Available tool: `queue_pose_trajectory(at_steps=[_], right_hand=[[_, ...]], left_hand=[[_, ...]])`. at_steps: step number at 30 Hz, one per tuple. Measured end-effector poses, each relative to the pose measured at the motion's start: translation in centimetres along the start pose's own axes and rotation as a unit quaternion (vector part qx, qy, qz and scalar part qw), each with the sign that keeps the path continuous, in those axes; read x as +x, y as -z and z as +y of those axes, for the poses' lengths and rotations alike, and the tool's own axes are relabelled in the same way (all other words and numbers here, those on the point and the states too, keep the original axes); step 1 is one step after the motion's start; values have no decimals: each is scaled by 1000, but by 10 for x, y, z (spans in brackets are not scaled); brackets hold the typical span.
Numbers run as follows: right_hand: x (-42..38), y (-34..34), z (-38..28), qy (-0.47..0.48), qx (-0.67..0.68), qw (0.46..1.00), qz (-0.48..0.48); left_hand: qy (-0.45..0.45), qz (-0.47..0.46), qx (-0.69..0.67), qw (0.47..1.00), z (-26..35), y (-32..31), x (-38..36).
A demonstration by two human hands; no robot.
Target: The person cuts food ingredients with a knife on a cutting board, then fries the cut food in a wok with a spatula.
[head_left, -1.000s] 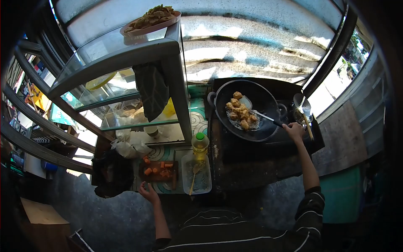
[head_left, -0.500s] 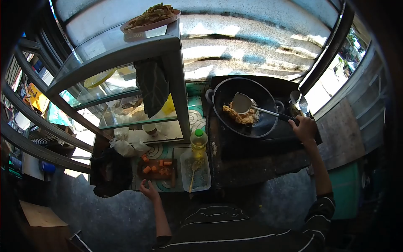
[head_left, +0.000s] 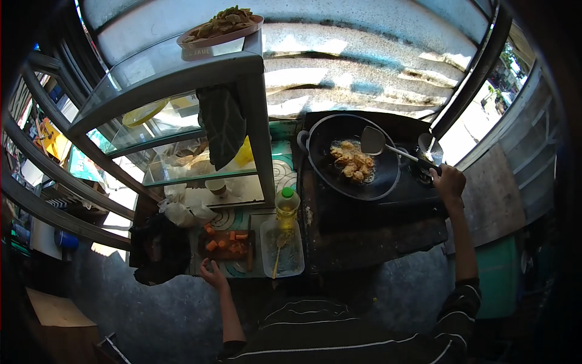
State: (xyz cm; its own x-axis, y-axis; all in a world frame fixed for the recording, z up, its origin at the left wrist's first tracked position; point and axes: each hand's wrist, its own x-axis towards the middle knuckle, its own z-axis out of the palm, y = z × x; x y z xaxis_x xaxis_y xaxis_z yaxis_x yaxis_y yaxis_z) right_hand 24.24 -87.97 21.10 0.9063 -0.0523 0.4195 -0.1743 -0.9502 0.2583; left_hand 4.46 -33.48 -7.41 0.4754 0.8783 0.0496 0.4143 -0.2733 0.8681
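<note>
Beneath a corrugated pale wall (head_left: 364, 48), the right hand (head_left: 449, 183) is closed round the black-handled metal spatula (head_left: 373, 141), over golden fried pieces (head_left: 353, 162) in the black wok (head_left: 324, 136); the left hand (head_left: 214, 274), fingers loosely spread, is near orange chunks (head_left: 222, 243). The pink oval plate (head_left: 241, 31) reads "JAUC", last letter uncertain.

Spatula (head_left: 372, 141) swung off the fried pieces (head_left: 353, 162) to their 1-to-2 o'clock side, pieces it partly covered now exposed, right hand (head_left: 449, 182) shifted toward 2 o'clock

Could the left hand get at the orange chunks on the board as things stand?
Probably yes: the left hand looks empty, close to the near edge of the board, and nothing seems to stand between it and the orange chunks.
</note>
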Motion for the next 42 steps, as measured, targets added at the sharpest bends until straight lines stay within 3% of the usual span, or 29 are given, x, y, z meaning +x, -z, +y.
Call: queue_pose_trajectory(at_steps=[7, 12, 16, 22, 28, 31, 32, 36, 42], right_hand=[[-1, -68, 9, -36, -37, 998, -43], [-7, -107, -25, -121, 119, 978, -118], [5, -100, -34, -119, 138, 974, -132], [16, -63, -28, -53, 126, 989, -51], [4, -35, -41, -26, 96, 994, -40], [1, -53, -51, -24, 84, 995, -46], [-1, -71, -51, 2, 94, 995, 13], [8, -66, -62, -11, 62, 998, -2], [3, -46, -24, -32, 46, 998, 32]], left_hand=[[-2, 22, 28, 999, -10, 13, -5], [4, 24, 36, 999, -15, 16, -10], [22, 13, 27, 999, -7, 17, -13], [14, 5, 12, 1000, -8, 9, -12], [30, -19, 0, 999, 8, 3, -14], [53, -32, 3, 998, 17, 3, -17], [52, -36, 3, 998, 15, 1, -17], [42, -43, -9, 998, 12, -1, -15], [29, -15, -6, 999, 5, 0, -12]])
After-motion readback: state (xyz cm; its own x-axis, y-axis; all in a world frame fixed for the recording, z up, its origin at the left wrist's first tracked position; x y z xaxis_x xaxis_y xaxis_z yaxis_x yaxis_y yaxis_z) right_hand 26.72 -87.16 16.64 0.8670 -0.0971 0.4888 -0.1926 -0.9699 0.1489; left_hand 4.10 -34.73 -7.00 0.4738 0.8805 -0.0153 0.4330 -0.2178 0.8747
